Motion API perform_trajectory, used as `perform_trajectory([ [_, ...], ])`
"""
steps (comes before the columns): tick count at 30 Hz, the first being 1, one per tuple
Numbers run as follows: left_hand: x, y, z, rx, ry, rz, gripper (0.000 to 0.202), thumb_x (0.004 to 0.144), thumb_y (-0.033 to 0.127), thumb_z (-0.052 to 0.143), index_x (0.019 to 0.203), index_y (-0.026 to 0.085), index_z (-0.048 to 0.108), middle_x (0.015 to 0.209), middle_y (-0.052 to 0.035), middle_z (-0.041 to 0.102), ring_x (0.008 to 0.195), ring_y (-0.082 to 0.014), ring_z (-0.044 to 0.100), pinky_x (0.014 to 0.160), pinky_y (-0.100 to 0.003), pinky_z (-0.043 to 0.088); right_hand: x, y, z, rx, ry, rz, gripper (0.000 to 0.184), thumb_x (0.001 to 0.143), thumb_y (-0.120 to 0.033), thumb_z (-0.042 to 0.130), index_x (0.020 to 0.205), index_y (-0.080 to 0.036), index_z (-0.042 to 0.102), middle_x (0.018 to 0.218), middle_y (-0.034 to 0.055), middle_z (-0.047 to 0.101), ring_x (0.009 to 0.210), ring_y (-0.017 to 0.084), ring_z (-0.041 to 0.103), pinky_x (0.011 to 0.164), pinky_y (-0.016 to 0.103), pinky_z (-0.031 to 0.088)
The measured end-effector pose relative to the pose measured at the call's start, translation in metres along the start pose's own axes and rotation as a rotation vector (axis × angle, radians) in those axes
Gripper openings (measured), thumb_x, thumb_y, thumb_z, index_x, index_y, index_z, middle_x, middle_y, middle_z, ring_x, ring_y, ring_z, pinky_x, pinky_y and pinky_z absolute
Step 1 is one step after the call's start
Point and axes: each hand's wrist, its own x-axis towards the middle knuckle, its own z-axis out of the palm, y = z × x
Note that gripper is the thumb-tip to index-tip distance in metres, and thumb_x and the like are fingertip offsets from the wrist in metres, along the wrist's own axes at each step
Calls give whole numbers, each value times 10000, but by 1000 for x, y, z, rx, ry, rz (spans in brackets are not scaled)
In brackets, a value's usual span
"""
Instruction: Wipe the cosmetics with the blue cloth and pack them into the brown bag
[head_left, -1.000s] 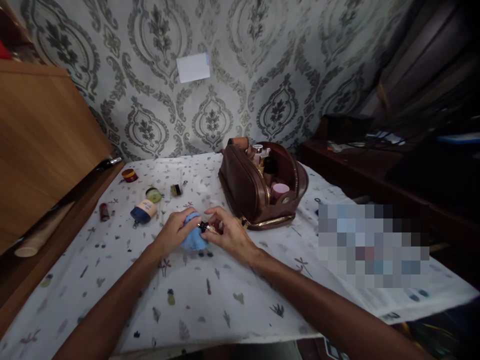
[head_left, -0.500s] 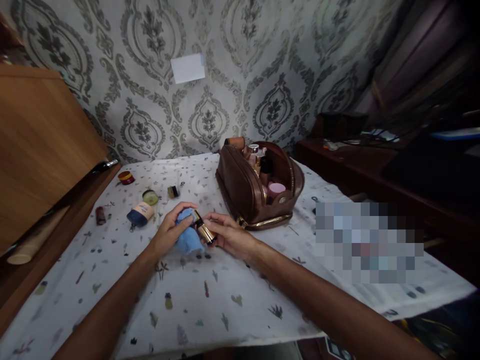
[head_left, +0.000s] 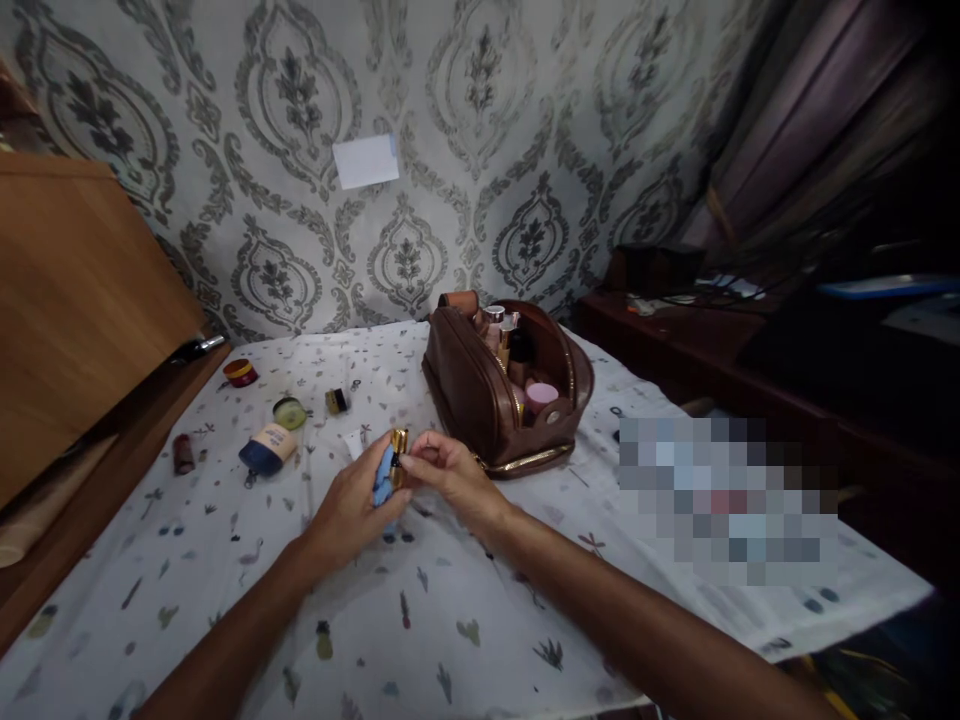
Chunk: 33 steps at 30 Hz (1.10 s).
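Note:
My left hand [head_left: 352, 505] is closed round a blue cloth [head_left: 382, 478], which presses against a small gold-and-black cosmetic tube [head_left: 399, 462]. The tube stands nearly upright between my two hands, just above the table. My right hand [head_left: 457, 485] has its thumb and fingertips at the tube's right side; part of this grip is hidden. Just beyond my right hand stands a brown cosmetic bag [head_left: 465, 375], unzipped. Inside it are several bottles and a pink-lidded jar [head_left: 541, 397].
Left on the patterned tablecloth [head_left: 300, 620] lie a cream-and-navy bottle [head_left: 268, 447], a green round container [head_left: 289, 412], a small black-and-gold piece [head_left: 336, 401], a red jar [head_left: 241, 373] and a dark red tube [head_left: 183, 454]. A wooden cabinet [head_left: 82, 300] borders the left; a blurred patch covers the right.
The tube has turned from slanted to nearly upright, and the cloth is now gathered behind it in my left hand. A white piece behind my left hand has come into view. The camera view has shifted slightly.

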Motion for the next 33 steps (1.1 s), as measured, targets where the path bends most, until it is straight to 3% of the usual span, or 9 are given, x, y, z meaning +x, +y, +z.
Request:
perform_trajectory([
  [3, -2, -2, 0, 103, 7, 97, 555, 910, 272, 509, 1450, 200, 401, 1354, -100, 602, 1199, -233, 606, 1014, -380, 497, -2, -2, -1, -300, 20, -121, 454, 719, -566, 743, 630, -178, 526, 627, -31, 559, 607, 108, 503, 596, 241, 395],
  [6, -2, 2, -1, 203, 25, 154, 508, 942, 270, 473, 1447, 238, 427, 1264, -83, 657, 1145, -221, 644, 954, -352, 542, -7, -7, 0, -595, 148, -223, 387, 779, -508, 701, 641, -183, 543, 642, -23, 554, 621, 118, 486, 575, 243, 358],
  [10, -2, 1, -4, 326, 42, 273, 459, 973, 316, 449, 1428, 262, 451, 1123, -75, 697, 1009, -214, 690, 834, -320, 586, -8, -8, 2, -467, 180, -296, 322, 798, -495, 680, 810, -206, 539, 714, -33, 563, 648, 114, 502, 593, 232, 404],
  [14, 0, -8, -5, 353, 122, 333, 450, 963, 401, 501, 1392, 267, 473, 1184, -76, 689, 1040, -217, 685, 835, -308, 580, -5, -7, 2, -249, 98, -212, 413, 754, -574, 702, 812, -211, 515, 667, -53, 510, 564, 96, 468, 503, 211, 409],
  [17, 2, -6, -10, 270, 133, 274, 399, 933, 447, 542, 1284, 258, 564, 1162, -66, 704, 1027, -222, 687, 845, -307, 568, -5, -9, 3, -173, 56, -184, 442, 720, -578, 743, 818, -207, 523, 639, -61, 526, 527, 85, 477, 499, 209, 419],
  [21, 7, 7, -19, 95, 82, 73, 347, 895, 490, 565, 1113, 238, 665, 1031, -54, 727, 939, -226, 694, 770, -280, 562, -9, -13, 6, -118, 16, -212, 439, 729, -589, 736, 838, -202, 560, 655, -39, 582, 564, 101, 542, 561, 231, 458],
  [27, 9, 12, -24, -238, -71, -154, 384, 919, 502, 506, 1095, 201, 668, 753, -4, 691, 679, -185, 654, 625, -253, 542, -12, -14, 9, -147, 34, -250, 373, 719, -506, 785, 848, -202, 612, 699, -25, 588, 614, 113, 552, 581, 233, 457],
  [29, 7, 13, -22, -219, -16, -166, 391, 894, 521, 537, 1062, 195, 671, 698, 8, 670, 644, -182, 642, 585, -239, 524, -14, -18, 10, -190, 66, -261, 372, 723, -510, 779, 846, -199, 614, 702, -24, 595, 620, 117, 559, 579, 233, 445],
  [33, 5, 19, -22, -92, 207, -117, 362, 869, 531, 564, 995, 210, 675, 813, -11, 721, 755, -200, 688, 604, -220, 530, -23, -36, 9, -307, 121, -305, 360, 741, -510, 761, 838, -193, 622, 703, -23, 603, 619, 119, 554, 565, 231, 405],
])
